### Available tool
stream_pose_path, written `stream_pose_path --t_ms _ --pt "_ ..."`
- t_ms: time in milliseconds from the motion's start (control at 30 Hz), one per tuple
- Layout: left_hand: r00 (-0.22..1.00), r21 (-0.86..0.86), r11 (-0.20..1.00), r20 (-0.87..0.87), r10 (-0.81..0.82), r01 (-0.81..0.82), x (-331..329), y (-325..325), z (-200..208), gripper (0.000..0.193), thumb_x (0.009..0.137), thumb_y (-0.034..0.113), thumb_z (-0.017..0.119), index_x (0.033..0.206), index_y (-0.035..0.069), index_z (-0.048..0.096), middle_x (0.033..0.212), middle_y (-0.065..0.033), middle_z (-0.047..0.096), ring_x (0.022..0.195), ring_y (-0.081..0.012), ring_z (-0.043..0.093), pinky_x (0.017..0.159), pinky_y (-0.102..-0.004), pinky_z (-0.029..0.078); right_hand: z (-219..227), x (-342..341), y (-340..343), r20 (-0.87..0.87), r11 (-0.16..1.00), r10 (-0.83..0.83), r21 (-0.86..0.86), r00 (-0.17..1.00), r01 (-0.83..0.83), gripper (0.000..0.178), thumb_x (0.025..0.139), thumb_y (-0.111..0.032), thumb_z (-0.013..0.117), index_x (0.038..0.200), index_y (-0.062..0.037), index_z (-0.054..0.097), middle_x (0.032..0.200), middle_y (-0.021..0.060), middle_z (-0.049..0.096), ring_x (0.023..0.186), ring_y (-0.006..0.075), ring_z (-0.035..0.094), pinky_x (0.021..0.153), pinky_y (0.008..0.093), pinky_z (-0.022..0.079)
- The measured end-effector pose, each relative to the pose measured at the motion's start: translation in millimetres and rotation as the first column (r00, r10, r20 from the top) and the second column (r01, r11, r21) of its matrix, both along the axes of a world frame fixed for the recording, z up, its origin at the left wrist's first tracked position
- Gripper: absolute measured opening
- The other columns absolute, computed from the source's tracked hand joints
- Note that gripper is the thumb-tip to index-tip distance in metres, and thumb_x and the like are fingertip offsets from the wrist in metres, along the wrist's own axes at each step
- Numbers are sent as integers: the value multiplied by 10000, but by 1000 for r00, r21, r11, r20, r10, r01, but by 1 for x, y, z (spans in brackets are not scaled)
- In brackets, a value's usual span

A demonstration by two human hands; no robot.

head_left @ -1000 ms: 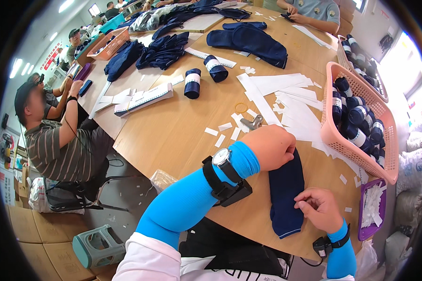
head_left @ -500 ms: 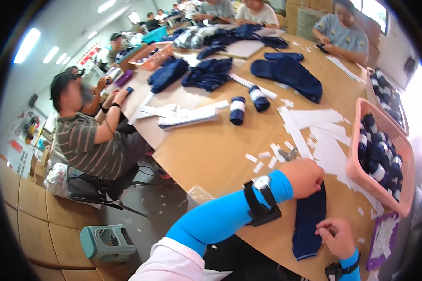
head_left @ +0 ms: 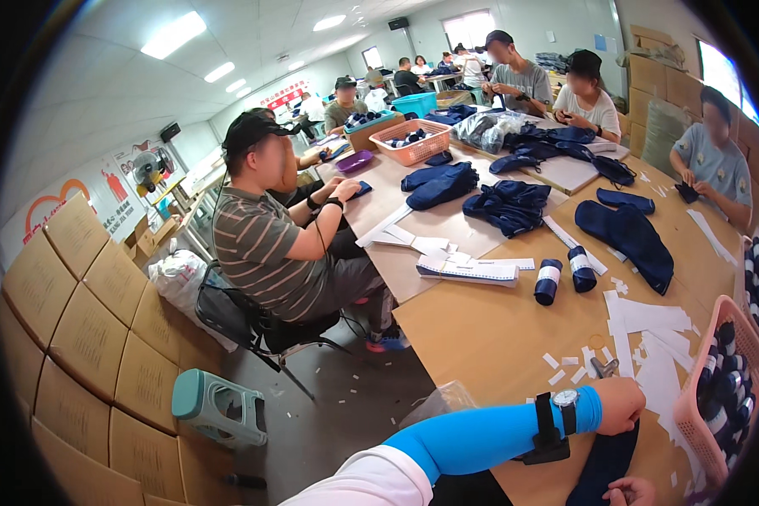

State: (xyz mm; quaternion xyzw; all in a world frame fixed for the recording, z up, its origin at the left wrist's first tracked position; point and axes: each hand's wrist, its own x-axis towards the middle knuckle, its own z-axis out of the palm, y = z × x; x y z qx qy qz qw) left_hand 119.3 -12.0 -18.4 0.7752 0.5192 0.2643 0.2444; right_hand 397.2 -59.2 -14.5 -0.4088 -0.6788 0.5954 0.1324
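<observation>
Sock (head_left: 607,462) lies on the table (head_left: 479,344), left hand (head_left: 621,403) curled over its 1 o'clock end, right hand (head_left: 631,492) at its 4 o'clock edge; how far either grip is open, or whether it holds the sock, cannot be judged, since neither shows fully. Pulling one end while the other is unsecured may skew the sock; drift toward 1 o'clock may drag loose paper (head_left: 659,392).

Head view — left fisheye of worn pair, facing forward and down from above worktable (head_left: 464,329), room's far wall (head_left: 430,38) within its reach. Left hand (head_left: 620,403) near, low at right; right hand (head_left: 631,491) clipped by lower edge. Cardboard cartons (head_left: 101,354) curve along left rim.
</observation>
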Motion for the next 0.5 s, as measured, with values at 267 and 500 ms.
stream_pose_path --t_ms 267,500 --pt "1000 -1 1000 -5 -8 8 -1 3 0 98 803 156 780 847 78 739 875 -159 724 919 -379 694 801 -477 553 -1 1 0 0 999 -36 -31 999 36 174 1028 -67 640 1182 8 669 976 69 722 695 83 593 620 226 485" --pt "1000 50 999 5 -10 10 0 5 -6 105 803 160 780 832 75 725 854 -157 717 903 -384 689 796 -477 549 -4 2 2 -12 1000 -21 -17 1000 21 171 1031 -69 639 1183 4 668 980 68 718 698 82 592 613 227 477"
